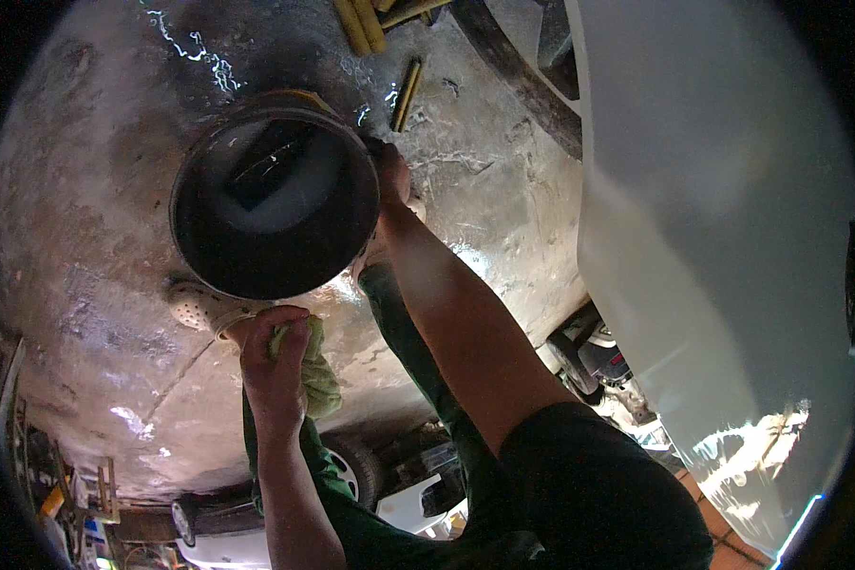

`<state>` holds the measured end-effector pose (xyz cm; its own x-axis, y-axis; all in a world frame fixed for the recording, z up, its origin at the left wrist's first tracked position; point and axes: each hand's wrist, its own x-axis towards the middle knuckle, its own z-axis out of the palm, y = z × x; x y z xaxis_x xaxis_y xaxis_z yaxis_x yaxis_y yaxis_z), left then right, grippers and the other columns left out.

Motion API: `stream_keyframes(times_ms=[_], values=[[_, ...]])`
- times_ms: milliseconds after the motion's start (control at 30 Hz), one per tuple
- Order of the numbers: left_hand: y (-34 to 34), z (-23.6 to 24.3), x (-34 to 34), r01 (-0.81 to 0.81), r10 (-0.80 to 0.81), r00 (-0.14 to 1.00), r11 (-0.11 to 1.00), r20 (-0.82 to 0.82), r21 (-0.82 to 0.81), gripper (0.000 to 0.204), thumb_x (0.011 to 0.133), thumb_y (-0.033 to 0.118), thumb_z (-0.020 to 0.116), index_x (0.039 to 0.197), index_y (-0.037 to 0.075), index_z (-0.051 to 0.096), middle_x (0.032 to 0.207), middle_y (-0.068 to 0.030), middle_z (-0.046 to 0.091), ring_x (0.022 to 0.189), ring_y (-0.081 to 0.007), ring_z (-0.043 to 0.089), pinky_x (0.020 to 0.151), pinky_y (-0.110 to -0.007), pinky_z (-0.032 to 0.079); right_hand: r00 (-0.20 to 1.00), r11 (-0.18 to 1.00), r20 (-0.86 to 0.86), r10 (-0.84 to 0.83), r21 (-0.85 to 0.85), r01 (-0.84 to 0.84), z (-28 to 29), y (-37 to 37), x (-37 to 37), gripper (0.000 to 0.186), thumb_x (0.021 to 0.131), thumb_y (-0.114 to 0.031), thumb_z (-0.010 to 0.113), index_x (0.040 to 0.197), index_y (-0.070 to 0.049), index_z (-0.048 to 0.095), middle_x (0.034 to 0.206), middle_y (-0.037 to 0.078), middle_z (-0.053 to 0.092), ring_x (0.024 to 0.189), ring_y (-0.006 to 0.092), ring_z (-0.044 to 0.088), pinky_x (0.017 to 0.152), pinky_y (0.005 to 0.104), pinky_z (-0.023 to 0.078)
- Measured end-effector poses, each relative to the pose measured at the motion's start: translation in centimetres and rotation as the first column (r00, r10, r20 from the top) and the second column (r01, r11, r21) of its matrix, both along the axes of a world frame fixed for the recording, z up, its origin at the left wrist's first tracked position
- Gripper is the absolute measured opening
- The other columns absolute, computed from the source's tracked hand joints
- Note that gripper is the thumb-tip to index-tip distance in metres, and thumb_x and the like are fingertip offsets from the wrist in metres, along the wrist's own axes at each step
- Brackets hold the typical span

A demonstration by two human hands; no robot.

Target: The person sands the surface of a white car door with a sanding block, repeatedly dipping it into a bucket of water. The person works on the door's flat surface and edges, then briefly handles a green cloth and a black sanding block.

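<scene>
A large, round dark bucket (275,275) is in front of me with its open top facing up. Dark liquid or a shiny bottom inside it gives a pale reflection; I cannot tell which. My right hand (394,176) grips the bucket's right side, its fingertips partly hidden. Nearer to me, my left hand (277,356) is closed around a crumpled light-green cloth (322,378), which hangs down from the fist. This hand is just below the bucket's near rim in the picture, apart from it.
A white car body (693,209) fills the right side, with a dark tyre (521,81) at its upper edge. Yellow bars (359,27) and a short yellow-black rod (407,95) lie on the stained concrete floor (85,190). My light perforated clog (199,309) stands beside the bucket.
</scene>
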<state>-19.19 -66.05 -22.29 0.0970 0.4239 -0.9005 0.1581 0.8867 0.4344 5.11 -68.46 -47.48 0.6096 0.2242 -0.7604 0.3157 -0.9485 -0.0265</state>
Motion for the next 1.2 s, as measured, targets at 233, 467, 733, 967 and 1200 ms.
stream_keyframes(times_ms=[233, 467, 733, 967, 1200], values=[[-0.5, -0.4, 0.3, -0.017, 0.018, 1.0, 0.999, -0.005, 0.033, 0.011, 0.093, 0.011, 0.064, 0.101, 0.004, 0.068, 0.098, -0.0026, 0.066, 0.094, -0.0117, 0.058, 0.089, -0.027, 0.044, 0.981, 0.906, 0.161, 0.103, 0.392, -0.16, 1.8, 4.2, 4.5, 0.049, 0.084, -0.043, 0.071, 0.114, -0.005, 0.064, 0.109, 0.02, 0.066, 0.101, 0.0389, 0.065, 0.087, 0.05, 0.05], [1.0, 0.9, 1.0, 0.077, -0.074, 0.994, 0.996, -0.075, 0.044, 0.012, 0.094, 0.013, 0.064, 0.101, 0.004, 0.068, 0.097, -0.0026, 0.068, 0.093, -0.0119, 0.06, 0.087, -0.028, 0.046, 0.9, 0.696, 0.435, 0.007, 0.644, -0.317, 3.6, 14.1, 10.3, 0.058, 0.084, -0.038, 0.077, 0.121, 0.001, 0.055, 0.114, 0.021, 0.058, 0.106, 0.0399, 0.057, 0.091, 0.0487, 0.046], [0.3, 0.2, 1.0, -0.017, 0.015, 0.999, 0.998, 0.05, 0.057, 0.013, 0.093, 0.014, 0.067, 0.1, 0.004, 0.068, 0.095, -0.0029, 0.068, 0.092, -0.0124, 0.061, 0.087, -0.027, 0.046, 0.975, 0.779, 0.218, -0.046, 0.619, -0.102, 2.9, 20.5, 15.7, 0.03, 0.091, -0.028, 0.067, 0.104, -0.001, 0.062, 0.099, 0.018, 0.066, 0.089, 0.0343, 0.063, 0.08, 0.0465, 0.05], [-0.5, -0.1, 0.3, 0.038, -0.051, 0.998, 0.972, 0.048, 0.233, 0.023, 0.087, 0.002, 0.06, 0.108, 0.005, 0.07, 0.1, -0.0094, 0.07, 0.1, -0.0217, 0.066, 0.089, -0.033, 0.051, 0.771, 0.536, 0.574, 0.276, 0.574, -0.619, 16.5, 16.3, 5.3, 0.031, 0.098, -0.023, 0.056, 0.118, -0.001, 0.062, 0.109, 0.024, 0.068, 0.098, 0.0429, 0.066, 0.086, 0.0495, 0.052], [1.0, 0.6, -0.8, 0.271, -0.176, 0.961, 0.747, -0.212, 0.607, 0.03, 0.084, 0.003, 0.066, 0.113, 0.008, 0.07, 0.102, -0.0105, 0.067, 0.094, -0.0284, 0.063, 0.086, -0.038, 0.051, 0.839, 0.542, 0.378, 0.392, 0.642, -0.543, 31.7, 11.7, -3.4, 0.021, 0.097, -0.014, 0.06, 0.113, -0.001, 0.063, 0.1, 0.017, 0.067, 0.09, 0.0316, 0.066, 0.08, 0.0403, 0.052]])
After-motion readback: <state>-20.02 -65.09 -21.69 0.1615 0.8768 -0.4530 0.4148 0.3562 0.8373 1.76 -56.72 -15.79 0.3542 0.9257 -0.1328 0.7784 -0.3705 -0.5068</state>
